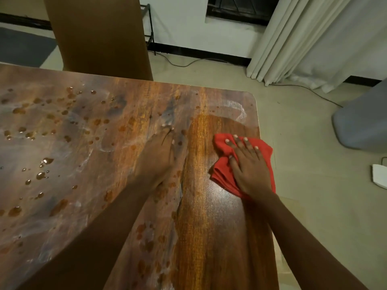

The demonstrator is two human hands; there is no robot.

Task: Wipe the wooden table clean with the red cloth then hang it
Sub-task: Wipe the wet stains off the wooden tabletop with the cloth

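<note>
Wooden table carries the left hand flat and empty at its middle, seemingly as a brace, while the right hand, fingers spread, presses the red cloth near its right edge, ready to sweep toward drops on its left.

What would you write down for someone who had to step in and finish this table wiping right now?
Right hand: open, fingers spread flat, pressing the crumpled red cloth onto the brown wooden table near its right edge.
Left hand: open, flat on the tabletop, blurred, holding nothing.
Done: the strip beside the cloth looks wiped and glossy.
Left to do: brownish droplets and whitish smears cover the middle, left side and far right corner. Wipe them, then hang the cloth. No hanging spot is evident in view.
</note>
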